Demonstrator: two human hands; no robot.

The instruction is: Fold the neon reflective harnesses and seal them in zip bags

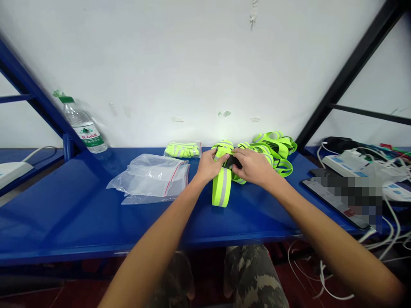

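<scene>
The left hand (pixel 208 166) and right hand (pixel 253 167) are together, fingers curled over a neon-yellow reflective band (pixel 222 187) and clamped on its black buckle (pixel 233 161), which shows only in part between them. The band's silver-striped end hangs down from under the left hand and lies on a blue metal shelf (pixel 64 214), its free length running toward the person. Just beyond the right hand sits a tangled bundle of more reflective bands (pixel 272 147), touching the held band. Left of the left hand lies a clear bag (pixel 182 149) packed with folded reflective band, and nearer that hand lie flat clear zip bags (pixel 150 177) with red seals. Farther left, a plastic water bottle (pixel 84 128) with a green cap stands near the wall. Well right of the right hand are a dark phone or tablet (pixel 334 196), partly blurred out, and a white power strip (pixel 346 167) tangled in white cables (pixel 388 226). Below both hands, past the shelf's front edge, are the person's knees in camouflage trousers (pixel 250 273).
</scene>
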